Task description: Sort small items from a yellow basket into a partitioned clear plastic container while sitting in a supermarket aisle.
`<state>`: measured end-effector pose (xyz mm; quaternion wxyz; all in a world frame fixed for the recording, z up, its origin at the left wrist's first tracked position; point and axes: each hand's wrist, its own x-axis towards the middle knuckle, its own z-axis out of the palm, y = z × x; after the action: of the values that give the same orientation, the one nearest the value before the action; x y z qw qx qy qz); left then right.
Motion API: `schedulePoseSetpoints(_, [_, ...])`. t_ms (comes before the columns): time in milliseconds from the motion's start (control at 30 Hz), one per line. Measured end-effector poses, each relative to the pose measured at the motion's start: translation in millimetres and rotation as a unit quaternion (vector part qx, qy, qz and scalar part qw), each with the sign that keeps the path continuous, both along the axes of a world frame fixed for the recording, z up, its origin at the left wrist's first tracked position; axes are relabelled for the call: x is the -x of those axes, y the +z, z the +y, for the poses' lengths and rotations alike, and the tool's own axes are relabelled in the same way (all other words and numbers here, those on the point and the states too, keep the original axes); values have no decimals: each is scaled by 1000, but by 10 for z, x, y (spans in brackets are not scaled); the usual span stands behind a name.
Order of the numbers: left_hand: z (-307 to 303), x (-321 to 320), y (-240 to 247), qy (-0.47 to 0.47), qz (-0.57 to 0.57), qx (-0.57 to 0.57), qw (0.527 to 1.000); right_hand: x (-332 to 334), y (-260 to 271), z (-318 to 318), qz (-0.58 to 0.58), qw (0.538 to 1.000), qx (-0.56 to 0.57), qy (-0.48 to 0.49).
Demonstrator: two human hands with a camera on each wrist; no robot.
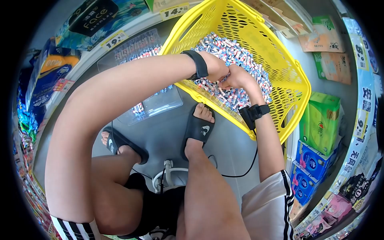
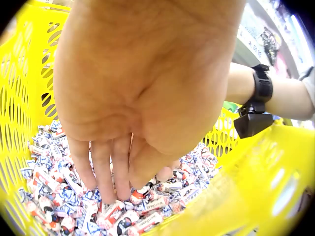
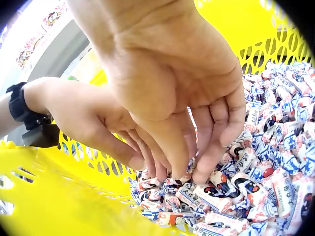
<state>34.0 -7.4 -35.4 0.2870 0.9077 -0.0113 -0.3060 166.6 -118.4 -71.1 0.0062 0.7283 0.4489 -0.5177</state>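
Wrapped candies (image 1: pixel 248 60), white with red and blue print, fill the bottom of a yellow plastic basket (image 1: pixel 292 72). Both hands reach into it near its front side, close together. My left hand (image 2: pixel 142 93) points down with fairly straight fingers, tips touching the candies. My right hand (image 3: pixel 182 73) has loosely bent fingers, with thumb and fingertips down among the candies beside the left hand (image 3: pixel 93 113). In the head view, the left hand (image 1: pixel 215 66) and right hand (image 1: pixel 241 77) overlap. Whether a candy sits between the right fingertips, I cannot tell.
A clear plastic container (image 1: pixel 160 106) with more candies stands left of the basket, on the grey floor. Shelves flank both sides, with green tissue packs (image 1: pixel 320 120) and blue packs (image 1: pixel 306 180) at right. A black cable (image 1: pixel 244 172) runs below the right forearm.
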Motion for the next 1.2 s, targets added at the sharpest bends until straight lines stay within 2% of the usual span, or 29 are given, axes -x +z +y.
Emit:
schedulePoseSetpoints(167, [20,-18,-67,1,-5,-1,1000,-23,-76,-22,-2,1000,-8,-20])
schedulePoseSetpoints(233, [19,-112,-90,-13,65,-40,997,-59,-141,-36,-14,1000,-26,3])
schedulePoseSetpoints(267, [28,-119,-108,-5,63,-27,998,-92,-160,-49,-1,1000,-8,-21])
schedulePoseSetpoints(367, [27,-81,-85,10,34,-9,999,-114,5,-74,-27,998,-64,6])
schedulePoseSetpoints(467, [9,-91,-168,22,10,14,1000,-105,293,-41,-23,999,-29,0])
schedulePoseSetpoints(533, [-11,-75,-21,28,1,17,999,-125,384,-37,-17,1000,-17,-16])
schedulePoseSetpoints(633, [-22,-89,55,-8,23,-11,1000,-195,398,-63,-8,1000,-18,1])
schedulePoseSetpoints(733, [-34,-89,-50,29,20,-23,999,-217,415,-65,-18,999,-29,11])
schedulePoseSetpoints(800, [-8,-77,-97,67,-17,25,997,-208,445,-55,-19,1000,-23,8])
schedulePoseSetpoints(900, [-8,-84,-111,92,-4,12,996,-181,495,-60,-34,999,-12,12])
schedulePoseSetpoints(967, [13,-41,-111,95,-9,32,995,-127,575,-94,0,996,-85,13])
schedulePoseSetpoints(1067, [44,-28,27,94,-1,68,993,-163,452,-86,26,995,-92,12])
schedulePoseSetpoints(1133, [38,-2,100,90,13,85,992,-128,575,-41,4,998,-68,14])
schedulePoseSetpoints(1200, [28,75,194,147,-11,104,984,-110,627,-21,-18,999,-46,16])
